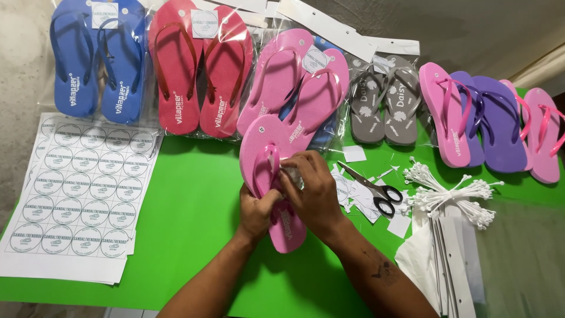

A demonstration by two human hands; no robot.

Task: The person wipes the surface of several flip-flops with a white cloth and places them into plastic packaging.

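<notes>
The green mat (pixel 188 235) serves as the landmark. At its middle lies a pink flip-flop (pixel 268 176), toe pointing away from the person, heel near the mat's front edge. Both hands are together on it: the left hand (pixel 256 212) grips the sole's side by the strap, and the right hand (pixel 312 191) pinches a small clear bit of plastic (pixel 292 175) against the strap. The mat's surface between the flip-flop and the sticker sheet is bare green, and so is the strip in front of the hands.

On the mat's left edge, hanging partly off it, sits a stack of sticker sheets (pixel 79 194) with round labels in rows. Right of the flip-flop lie one pair of scissors (pixel 374 188) with black handles among white paper scraps (pixel 359 194), then a bundle of white plastic tag pins (pixel 453 197), and, at the mat's right front corner, a pile of white card strips (pixel 456 265) with clear bags.

Along the mat's back edge stand four clear bags, each holding one pair: blue (pixel 97 56), red (pixel 200 65), pink (pixel 300 85) and grey (pixel 385 100). Right of them lie loose flip-flops, pink and purple (pixel 494 121), overlapping; about five show.
</notes>
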